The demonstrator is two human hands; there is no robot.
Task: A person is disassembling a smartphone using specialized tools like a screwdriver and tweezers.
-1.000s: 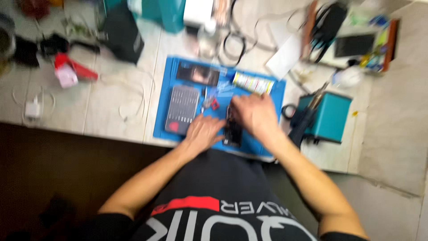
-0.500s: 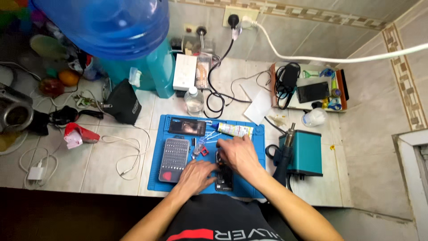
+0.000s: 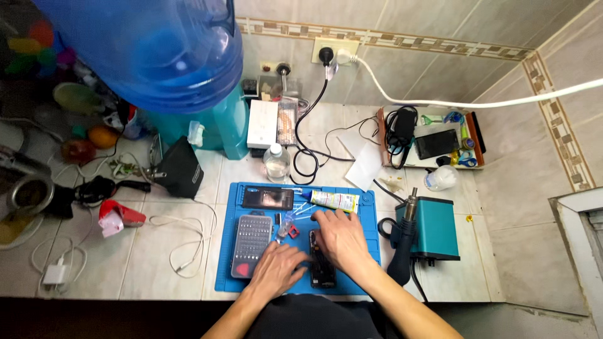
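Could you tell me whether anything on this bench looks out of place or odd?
Mostly not: both hands, left hand and right hand, rest on the opened phone on the blue mat. Only the loose white cable sprawls untidily across the tiles.

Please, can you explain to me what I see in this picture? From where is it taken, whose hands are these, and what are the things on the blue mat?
The picture comes from a camera worn on a person's head, looking down at a tiled counter. The two bare hands at the bottom belong to that person.

Both hands work on a dark phone lying on a blue work mat. The left hand rests beside the phone and touches it; the right hand lies over its upper part. Whether either hand holds a small tool I cannot tell.

Also on the mat: a grey case of screwdriver bits, a second dark phone and a white glue tube. Right of the mat stands a teal hot-air station. Behind are a small clear bottle, cables, and a large blue water jug.
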